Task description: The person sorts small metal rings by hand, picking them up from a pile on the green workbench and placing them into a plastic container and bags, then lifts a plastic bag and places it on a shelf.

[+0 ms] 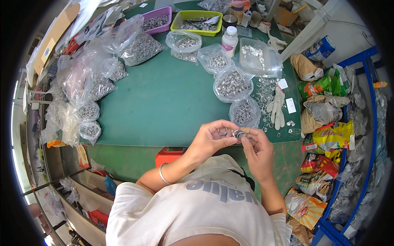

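My left hand [211,139] pinches a small silver metal ring [223,131] between thumb and fingers, just above the near edge of the green mat [164,102]. My right hand [257,147] meets it from the right, fingertips closed on a short stack of similar silver rings [239,134]. Both hands hover close together in front of my chest. A thin bangle circles my left wrist. The nearest clear bag of rings [244,112] lies just beyond my hands.
Several clear bags of metal rings [232,84] ring the mat on the left, back and right. Purple tray [158,18], yellow-green tray [197,20], white bottle [230,39], clear plastic box [258,55], white glove [277,108]. Stuffed bags [324,139] pile on the floor at right.
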Demonstrator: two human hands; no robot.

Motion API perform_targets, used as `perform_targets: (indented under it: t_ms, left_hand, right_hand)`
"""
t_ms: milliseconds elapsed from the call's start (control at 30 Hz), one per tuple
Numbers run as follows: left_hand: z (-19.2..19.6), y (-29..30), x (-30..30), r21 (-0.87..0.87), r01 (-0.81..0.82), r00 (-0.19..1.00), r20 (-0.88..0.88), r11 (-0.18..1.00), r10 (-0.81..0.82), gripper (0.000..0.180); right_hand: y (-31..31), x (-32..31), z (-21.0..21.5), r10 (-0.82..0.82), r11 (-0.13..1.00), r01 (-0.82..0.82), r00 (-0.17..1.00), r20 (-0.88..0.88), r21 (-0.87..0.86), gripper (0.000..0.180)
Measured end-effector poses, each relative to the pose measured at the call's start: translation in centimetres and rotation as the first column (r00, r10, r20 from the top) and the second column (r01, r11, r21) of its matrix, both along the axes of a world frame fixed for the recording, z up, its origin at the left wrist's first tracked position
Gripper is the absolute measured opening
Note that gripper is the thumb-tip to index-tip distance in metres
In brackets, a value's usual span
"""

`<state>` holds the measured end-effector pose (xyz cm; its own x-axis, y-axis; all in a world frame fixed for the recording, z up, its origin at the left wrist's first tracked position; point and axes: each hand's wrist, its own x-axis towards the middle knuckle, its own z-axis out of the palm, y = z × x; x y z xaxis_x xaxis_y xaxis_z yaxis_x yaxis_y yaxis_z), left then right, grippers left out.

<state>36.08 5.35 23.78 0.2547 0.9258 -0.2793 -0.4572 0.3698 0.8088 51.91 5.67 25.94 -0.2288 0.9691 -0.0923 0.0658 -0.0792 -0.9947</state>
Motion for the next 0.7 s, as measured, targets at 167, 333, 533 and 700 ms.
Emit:
perform_targets:
  t_ms: [167,333,533,700]
  left_hand:
    - [-1.0,-0.3,0.0,0.073,-0.246,0.965,-0.074,0.967,0.251,0.024]
    - [-1.7,-0.1,-0.4,-0.178,-0.026,0.892,0.44,0.984,0.103,0.023]
    - [-2.0,0.0,-0.8,-0.224,0.118,0.85,0.526,0.967,0.018,0.023]
    - [-1.2,-0.2,-0.9,-0.2,0.095,0.923,0.385,0.975,-0.011,0.032]
  right_hand:
    - [-0.9,-0.2,-0.4,-0.027,0.978,-0.006,0.988,0.153,0.206,0.019]
    - [-0.2,-0.1,-0.1,-0.043,0.989,0.021,0.988,-0.148,-0.145,0.027]
    - [0.1,-0.6,0.0,-0.001,0.992,-0.013,0.994,-0.105,-0.129,0.031]
    - [0.7,-1.0,-0.9,0.024,0.997,-0.029,0.998,-0.065,-0.077,0.028]
